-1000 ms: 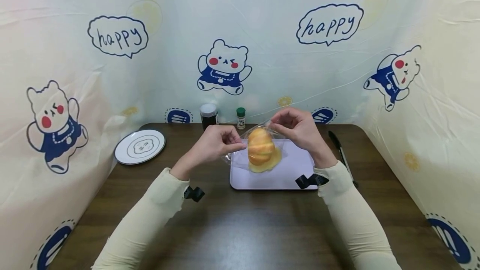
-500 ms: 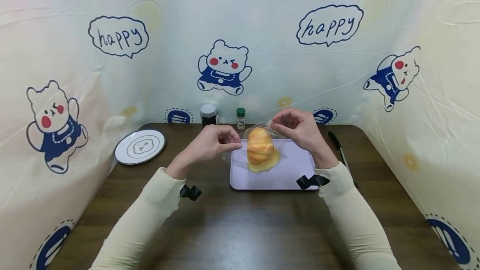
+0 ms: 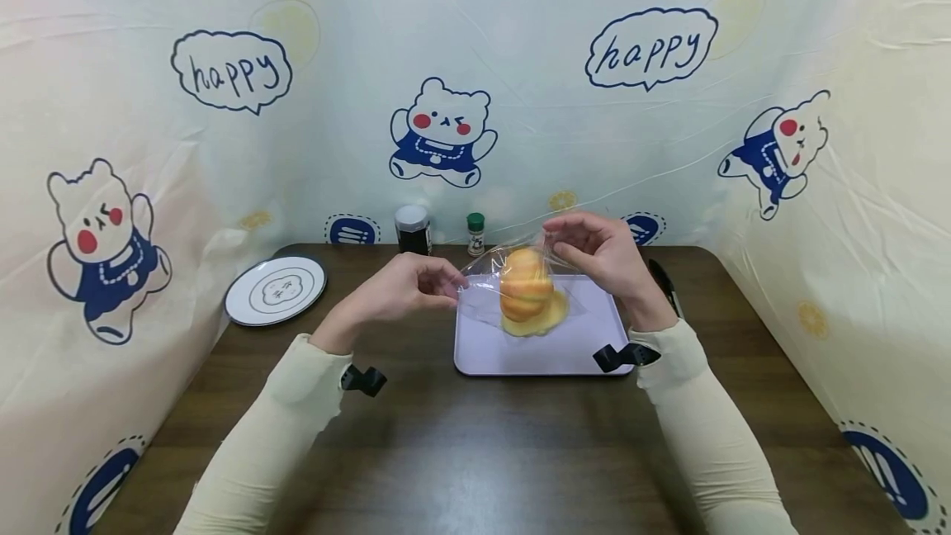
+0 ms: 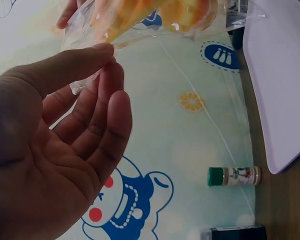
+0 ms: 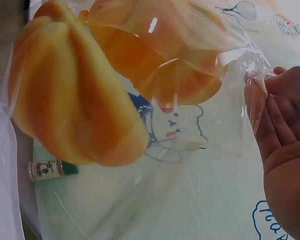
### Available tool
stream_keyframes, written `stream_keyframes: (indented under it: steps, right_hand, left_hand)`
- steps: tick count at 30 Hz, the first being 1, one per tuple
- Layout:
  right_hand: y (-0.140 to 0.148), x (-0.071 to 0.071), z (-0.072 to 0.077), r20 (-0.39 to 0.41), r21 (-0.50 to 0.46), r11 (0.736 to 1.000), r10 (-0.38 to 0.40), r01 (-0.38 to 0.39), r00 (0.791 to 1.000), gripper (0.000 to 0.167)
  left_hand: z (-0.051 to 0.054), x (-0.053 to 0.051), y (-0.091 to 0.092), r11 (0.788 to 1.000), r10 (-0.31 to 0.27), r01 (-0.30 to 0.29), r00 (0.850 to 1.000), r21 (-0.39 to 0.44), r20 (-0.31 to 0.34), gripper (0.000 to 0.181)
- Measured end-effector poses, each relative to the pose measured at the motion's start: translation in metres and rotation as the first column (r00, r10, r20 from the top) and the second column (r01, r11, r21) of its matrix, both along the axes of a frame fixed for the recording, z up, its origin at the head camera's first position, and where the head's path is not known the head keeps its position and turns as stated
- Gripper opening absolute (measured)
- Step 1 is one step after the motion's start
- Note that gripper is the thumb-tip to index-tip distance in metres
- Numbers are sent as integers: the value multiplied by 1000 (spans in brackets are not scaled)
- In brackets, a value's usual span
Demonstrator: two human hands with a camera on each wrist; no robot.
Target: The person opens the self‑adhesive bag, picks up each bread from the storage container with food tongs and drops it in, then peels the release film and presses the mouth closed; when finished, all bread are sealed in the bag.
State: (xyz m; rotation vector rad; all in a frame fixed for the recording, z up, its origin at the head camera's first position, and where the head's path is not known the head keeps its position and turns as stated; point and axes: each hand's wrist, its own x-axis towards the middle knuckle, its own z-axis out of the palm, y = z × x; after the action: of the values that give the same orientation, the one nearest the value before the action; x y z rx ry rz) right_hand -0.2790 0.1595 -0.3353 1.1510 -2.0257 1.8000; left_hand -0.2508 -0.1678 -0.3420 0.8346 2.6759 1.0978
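Observation:
A clear plastic bag (image 3: 481, 287) hangs over the purple tray (image 3: 587, 353), holding a ridged, golden croissant-like bread (image 3: 523, 283). A flatter yellow piece (image 3: 546, 319) shows below the bread; whether it touches the tray I cannot tell. My left hand (image 3: 404, 291) pinches the bag's left edge between thumb and index finger, the other fingers loosely bent in the left wrist view. On the opposite side, my right hand (image 3: 603, 261) pinches the bag's upper right edge. In the right wrist view, the bread (image 5: 75, 95) and a second orange piece (image 5: 165, 55) show through the film.
A white plate (image 3: 253, 304) lies at the table's left back. Behind the tray stand a dark jar with a pale lid (image 3: 413, 231) and a small green-capped shaker (image 3: 475, 234). A black-handled utensil (image 3: 661, 277) lies right of the tray, partly behind my right hand.
My left hand has moved left and my right hand slightly right, spreading the bag wider between them. The bread has shifted a little to the right with the bag.

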Motion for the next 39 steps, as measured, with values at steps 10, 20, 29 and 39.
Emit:
stream_keyframes:
  steps: [10,20,29,39]
  right_hand:
    - [2,-2,-4,2,-2,999,-34,34,999,25]
    - [-1,-6,-10,15,27,997,-74,74,997,28]
    - [-7,-8,-16,54,250,961,-136,119,989,32]
    - [-6,-11,-19,84,342,935,-127,91,988,41]
  left_hand:
    - [-2,1,-8,993,103,-102,994,56,-27,15]
    - [-7,0,-13,955,176,-174,984,240,12,17]
    - [-10,-2,-15,882,123,-129,992,453,44,22]
    - [-11,-3,-29,825,312,-321,945,465,100,29]
